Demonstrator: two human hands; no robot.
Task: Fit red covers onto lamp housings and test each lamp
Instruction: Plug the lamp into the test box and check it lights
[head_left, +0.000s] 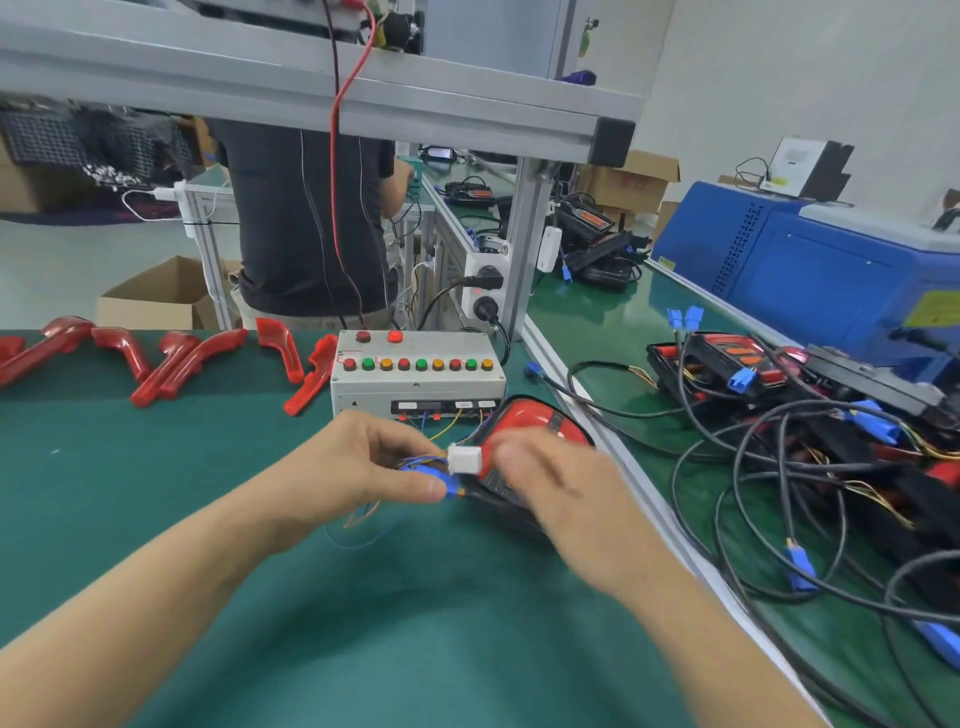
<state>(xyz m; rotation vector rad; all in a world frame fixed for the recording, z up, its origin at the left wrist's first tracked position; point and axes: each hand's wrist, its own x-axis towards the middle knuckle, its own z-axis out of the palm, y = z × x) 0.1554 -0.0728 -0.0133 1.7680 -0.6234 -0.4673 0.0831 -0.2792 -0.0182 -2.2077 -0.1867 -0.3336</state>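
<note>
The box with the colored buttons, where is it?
The button box sits mid-table in the head view, just behind both hands, right of the loose red covers.

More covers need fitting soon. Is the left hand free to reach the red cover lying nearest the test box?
Probably not yet: the left hand pinches a blue connector. The mat between it and that cover, left of the test box, looks unobstructed.

Right hand (550, 483) smeared by motion blur, grip unreadable, covering lower half of lamp (535, 423). Blue plug (428, 475) mostly hidden under left hand (363, 462). Cable pile (831, 467) cut by right edge.
</note>
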